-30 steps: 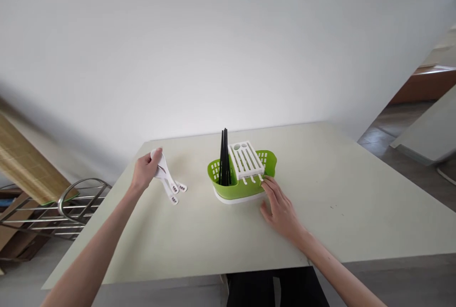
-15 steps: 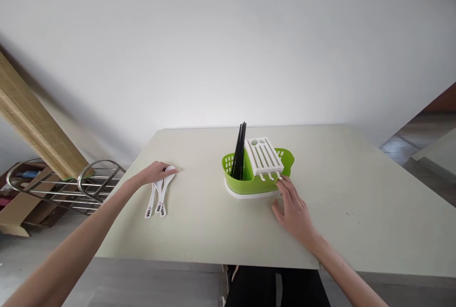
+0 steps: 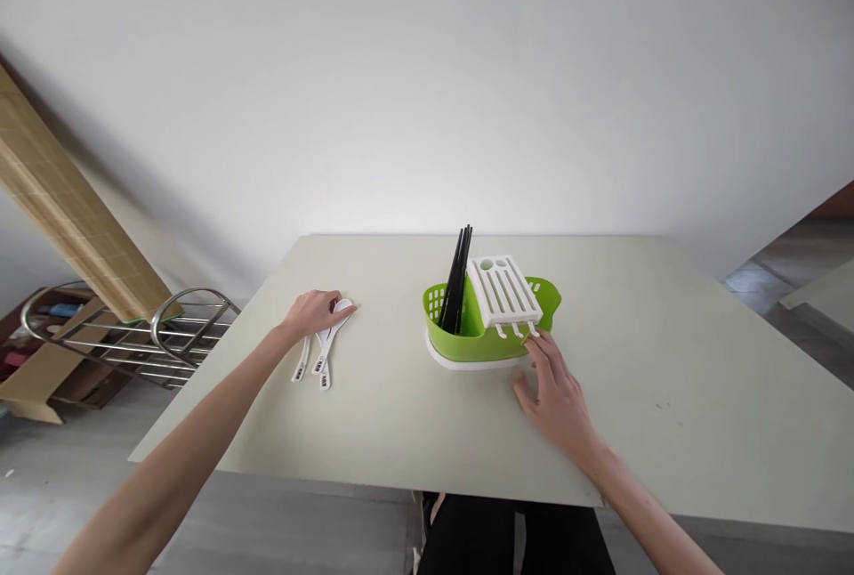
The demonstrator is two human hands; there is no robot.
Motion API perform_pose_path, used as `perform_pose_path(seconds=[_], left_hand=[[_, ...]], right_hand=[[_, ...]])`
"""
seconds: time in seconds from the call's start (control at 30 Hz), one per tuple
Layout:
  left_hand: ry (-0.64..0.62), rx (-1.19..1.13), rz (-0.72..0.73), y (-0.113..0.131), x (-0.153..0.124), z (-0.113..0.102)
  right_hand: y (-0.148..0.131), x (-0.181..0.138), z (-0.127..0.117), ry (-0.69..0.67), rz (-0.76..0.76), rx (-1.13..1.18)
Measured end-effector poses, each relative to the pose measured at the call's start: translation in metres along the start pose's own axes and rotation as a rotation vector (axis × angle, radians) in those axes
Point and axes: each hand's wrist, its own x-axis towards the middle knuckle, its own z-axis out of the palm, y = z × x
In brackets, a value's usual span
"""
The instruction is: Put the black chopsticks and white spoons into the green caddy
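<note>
My left hand (image 3: 315, 311) is closed round the bowl ends of several white soup spoons (image 3: 326, 349). Their handles, with small dark and red marks, fan out toward me over the table; the hand hides part of the bowls. My right hand (image 3: 555, 388) touches the front right of a green cutlery basket (image 3: 460, 347), its fingertips by the white hooks and its thumb apart from the fingers. Black chopsticks (image 3: 457, 281) lean in the basket's left compartment. A white slotted holder (image 3: 503, 290) with two round holes sits across the middle. Under the basket is a white base tray (image 3: 460, 365).
The pale table (image 3: 400, 424) backs onto a white wall (image 3: 427, 85). At the left, a rolled bamboo mat (image 3: 80, 201) leans by a metal rack (image 3: 180, 335) and an open cardboard box (image 3: 46, 388) on the floor.
My left hand and the spoons have shifted right, a little toward the basket. My right hand stays at the basket's front. The whole view has shifted slightly.
</note>
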Motion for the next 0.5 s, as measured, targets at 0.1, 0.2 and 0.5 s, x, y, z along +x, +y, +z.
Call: perform_pose_path(seconds=[0.1,0.2,0.5], left_hand=[[0.016,0.045,-0.056,0.009,0.0,0.001],[0.013,0.078,-0.076,0.015,0.0,0.0],[0.103,-0.044,-0.328,0.032,-0.045,0.003]], right_hand=[[-0.001,0.001,0.0,0.004,-0.009,0.005],[-0.002,0.001,-0.002,-0.009,0.003,0.008],[-0.002,0.001,-0.002,-0.004,0.011,0.022]])
